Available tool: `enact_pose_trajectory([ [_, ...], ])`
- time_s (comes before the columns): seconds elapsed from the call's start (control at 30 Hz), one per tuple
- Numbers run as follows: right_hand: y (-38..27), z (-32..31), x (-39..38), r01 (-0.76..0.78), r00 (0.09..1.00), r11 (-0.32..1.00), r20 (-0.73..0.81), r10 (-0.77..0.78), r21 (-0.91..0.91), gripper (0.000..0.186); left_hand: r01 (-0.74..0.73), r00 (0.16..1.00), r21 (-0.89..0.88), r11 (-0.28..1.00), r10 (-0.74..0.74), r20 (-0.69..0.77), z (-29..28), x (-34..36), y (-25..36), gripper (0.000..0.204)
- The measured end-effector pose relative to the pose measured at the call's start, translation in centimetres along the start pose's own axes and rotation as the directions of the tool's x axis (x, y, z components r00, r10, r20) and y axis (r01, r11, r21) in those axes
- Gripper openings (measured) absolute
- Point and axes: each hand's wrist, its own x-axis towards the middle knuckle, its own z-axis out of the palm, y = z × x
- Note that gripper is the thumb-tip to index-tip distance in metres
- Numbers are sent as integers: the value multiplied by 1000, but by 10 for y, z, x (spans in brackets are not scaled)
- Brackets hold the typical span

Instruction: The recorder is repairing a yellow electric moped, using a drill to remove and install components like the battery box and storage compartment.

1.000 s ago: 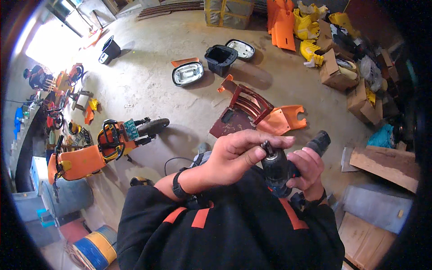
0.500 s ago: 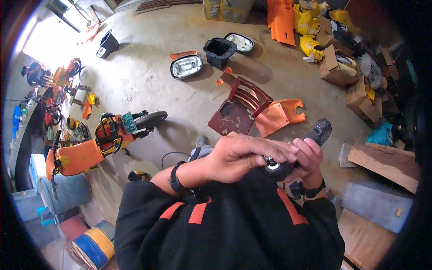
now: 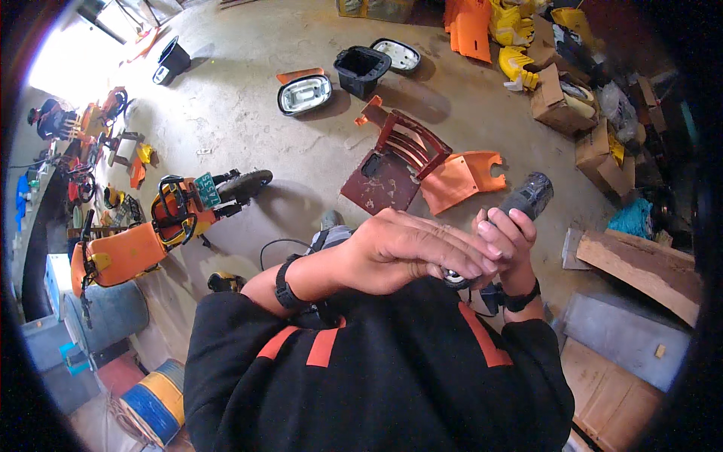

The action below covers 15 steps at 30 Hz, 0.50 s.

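Note:
In front of my chest I hold a dark, drill-like power tool point(image 3: 531, 194) with a rounded grey-black end pointing up and right. My right hand point(image 3: 512, 245) is closed around its body, fingers wrapped over the near side. My left hand point(image 3: 407, 252) lies across the other end, fingers pressed together over it and meeting the right fingertips. Below the left fingers a small shiny metal ring point(image 3: 455, 277) shows in a black collar. The rest of that end is hidden by the hands, so its exact kind is unclear.
A dark red chair point(image 3: 384, 181) lies on the floor ahead beside an orange panel point(image 3: 463, 181). Beyond are a black bin point(image 3: 361, 73) and white-lined lids point(image 3: 305, 94). An orange motorbike point(image 3: 124, 255) stands left. Cardboard boxes point(image 3: 553, 102) and wooden boards point(image 3: 640, 267) crowd the right.
My left hand has closed further over the collar end, so less of that end shows. The right hand keeps its grip. The whole view has shifted slightly.

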Motion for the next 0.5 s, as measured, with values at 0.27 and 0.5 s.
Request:
enact_pose_trajectory([
  [0.27,-4,-8,-9,-25,998,999,62,23,33,59,-13,1000,7,1000,13,-3,3,-1,0,23],
  [0.5,-2,-4,-5,35,999,999,6,-35,-18,61,-10,999,-28,1000,11,30,3,0,2,30],
])
